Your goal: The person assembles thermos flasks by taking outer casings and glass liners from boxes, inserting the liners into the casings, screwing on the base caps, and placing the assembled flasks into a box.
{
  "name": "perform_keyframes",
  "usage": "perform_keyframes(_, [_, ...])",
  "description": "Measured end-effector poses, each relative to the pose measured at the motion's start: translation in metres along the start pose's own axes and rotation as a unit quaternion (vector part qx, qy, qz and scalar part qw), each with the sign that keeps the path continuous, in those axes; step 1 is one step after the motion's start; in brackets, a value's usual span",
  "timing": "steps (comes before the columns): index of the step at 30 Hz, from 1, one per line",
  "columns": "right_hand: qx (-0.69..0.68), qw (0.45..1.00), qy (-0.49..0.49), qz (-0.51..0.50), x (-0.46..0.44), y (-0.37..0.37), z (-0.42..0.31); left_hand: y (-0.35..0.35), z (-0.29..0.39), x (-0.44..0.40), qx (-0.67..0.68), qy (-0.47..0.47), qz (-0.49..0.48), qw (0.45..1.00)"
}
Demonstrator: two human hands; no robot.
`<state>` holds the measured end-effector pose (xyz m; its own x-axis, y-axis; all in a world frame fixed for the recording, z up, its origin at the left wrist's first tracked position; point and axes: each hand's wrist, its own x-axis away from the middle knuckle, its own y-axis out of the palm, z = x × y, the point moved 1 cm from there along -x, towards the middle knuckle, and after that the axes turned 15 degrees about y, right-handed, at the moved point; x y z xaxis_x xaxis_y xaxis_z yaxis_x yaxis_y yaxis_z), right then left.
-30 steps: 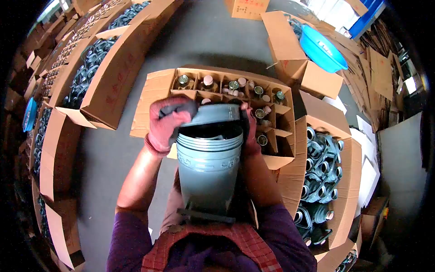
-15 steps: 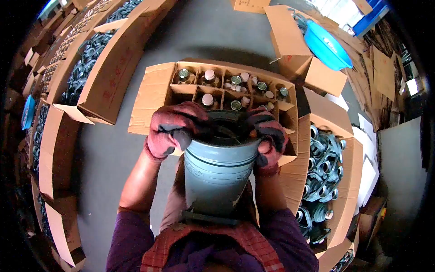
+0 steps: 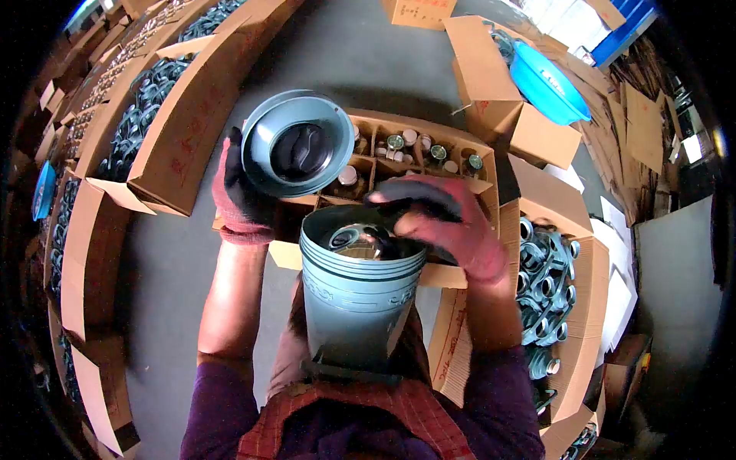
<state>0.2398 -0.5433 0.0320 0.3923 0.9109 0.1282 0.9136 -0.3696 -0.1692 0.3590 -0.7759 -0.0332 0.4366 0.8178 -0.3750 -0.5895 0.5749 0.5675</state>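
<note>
My left hand [image 3: 244, 184], in a red and black glove, grips a round blue-grey lid [image 3: 337, 153] with a dark recessed centre by its left edge. Below, an uncovered blue-grey bucket [image 3: 356, 295] stands upright against my lap. Something shiny with a round ring [image 3: 345, 239] shows inside, too dark to name. Over the bucket's right rim is my right hand [image 3: 448, 222], gloved the same way and somewhat blurred. Its fingers are bent and apart, with nothing visible in them.
A divided carton [image 3: 491, 207] of capped bottles stands behind the bucket. At right, a carton [image 3: 586, 307] holds several grey ring-ended parts; more cartons [image 3: 172, 146] of them line the left. A blue basin [image 3: 552, 84] rests on a box at the upper right.
The lid has come off the bucket and moved up and left in my left hand. My right hand has let go of it and now hovers over the uncovered bucket's rim.
</note>
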Motion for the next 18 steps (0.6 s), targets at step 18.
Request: perform_keyframes(18, [0.225, 0.968, 0.023, -0.113, -0.047, 0.010, -0.033, 0.015, -0.010, 0.001, 0.295, -0.215, -0.018, 0.931])
